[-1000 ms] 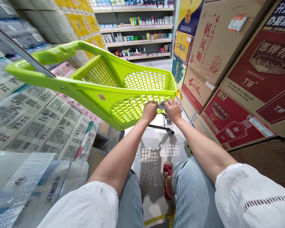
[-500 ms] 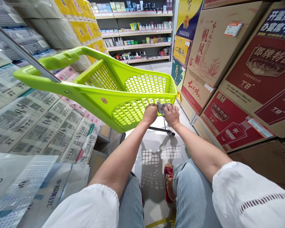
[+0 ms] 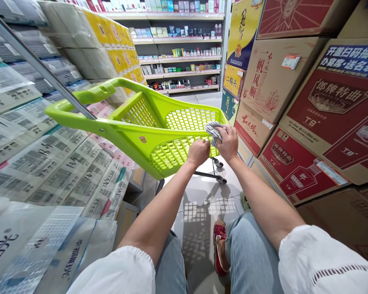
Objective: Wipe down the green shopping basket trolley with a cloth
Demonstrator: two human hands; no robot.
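We see the right hand [image 3: 228,143] gripping a crumpled grey-and-white cloth [image 3: 214,129], its fingertips buried in the folds. The cloth is at the near-side rim of the green cart [image 3: 155,136], close to the end away from the handle; the hand covers part of that rim, so we cannot tell how firmly the cloth presses on it. The left hand [image 3: 198,152] is just beside, fingers curled in against the mesh side, tips hidden; we cannot tell whether it grips anything.

A metal pole [image 3: 39,57] crosses the handle and leaves the view at upper left. Wrapped packs [image 3: 70,163] at left and cartons [image 3: 340,110] at right are cut off by the edges. Something green [image 3: 244,201] is mostly hidden behind a knee.
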